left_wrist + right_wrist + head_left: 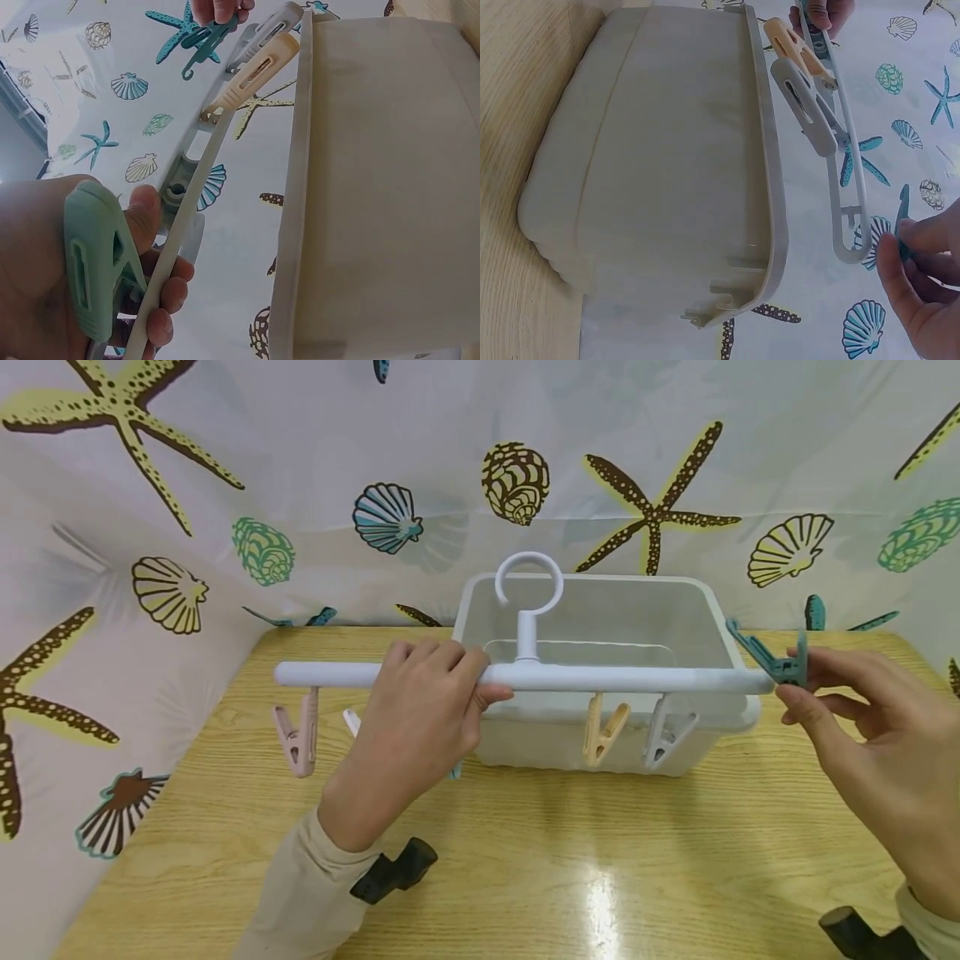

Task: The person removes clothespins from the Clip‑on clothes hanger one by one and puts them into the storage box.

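We can read no text, label, brand, number or sign in any of the three views.

White hanger (615,679), teal clip (786,671) — the cloth (465,410) is starfish-patterned.

Hanger (720,681): 1 pc. Clips: min. 6 pcs in total, i.e. pink clip (302,764) 1, white clip (352,720) 1, blue clip (455,771) 1, orange clip (597,752) 1, grey clip (660,752) 1, teal clip (787,670) 1; white & blue are partly hidden, so max. no. I cannot tell. Bin (547,743): 1 pc. Table (487,860): 1 pc. Hands: 2, L hand (431,710) + R hand (877,718). Sleeves (315,877): 2 pcs
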Demonstrator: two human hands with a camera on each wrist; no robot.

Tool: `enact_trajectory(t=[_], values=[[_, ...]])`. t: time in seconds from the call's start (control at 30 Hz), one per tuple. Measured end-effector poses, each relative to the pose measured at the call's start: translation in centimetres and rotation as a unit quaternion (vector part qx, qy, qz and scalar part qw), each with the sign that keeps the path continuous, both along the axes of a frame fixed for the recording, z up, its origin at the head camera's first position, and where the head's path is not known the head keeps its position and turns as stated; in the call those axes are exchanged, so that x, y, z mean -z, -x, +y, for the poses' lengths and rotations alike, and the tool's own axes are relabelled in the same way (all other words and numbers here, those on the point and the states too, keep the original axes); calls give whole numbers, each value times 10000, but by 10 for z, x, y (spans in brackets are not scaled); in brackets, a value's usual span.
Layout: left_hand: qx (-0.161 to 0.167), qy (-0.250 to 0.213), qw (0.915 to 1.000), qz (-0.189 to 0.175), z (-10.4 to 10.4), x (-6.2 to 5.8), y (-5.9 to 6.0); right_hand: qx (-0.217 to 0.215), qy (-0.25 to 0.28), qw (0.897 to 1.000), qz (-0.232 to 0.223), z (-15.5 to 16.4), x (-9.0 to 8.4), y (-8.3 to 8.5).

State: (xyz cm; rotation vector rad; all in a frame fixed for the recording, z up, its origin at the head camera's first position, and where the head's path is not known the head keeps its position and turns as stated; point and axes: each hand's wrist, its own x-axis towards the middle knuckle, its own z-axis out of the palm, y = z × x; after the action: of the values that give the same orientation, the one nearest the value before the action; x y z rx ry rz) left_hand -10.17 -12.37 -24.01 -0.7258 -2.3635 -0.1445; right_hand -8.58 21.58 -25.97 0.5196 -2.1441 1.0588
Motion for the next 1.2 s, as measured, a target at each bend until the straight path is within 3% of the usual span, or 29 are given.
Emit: enact_trajectory(t=[0.63,0.87,1.2], values=[[305,-3,9991,299,-1,8,-6,289,-437,9985,-124,10,-14,16],[498,-173,9981,326,-1,15,-12,291,-368,9976,-513,12,-11,26],[568,-220,9974,398,0,21,-11,163,-81,9933,-1143,16,-5,44]])
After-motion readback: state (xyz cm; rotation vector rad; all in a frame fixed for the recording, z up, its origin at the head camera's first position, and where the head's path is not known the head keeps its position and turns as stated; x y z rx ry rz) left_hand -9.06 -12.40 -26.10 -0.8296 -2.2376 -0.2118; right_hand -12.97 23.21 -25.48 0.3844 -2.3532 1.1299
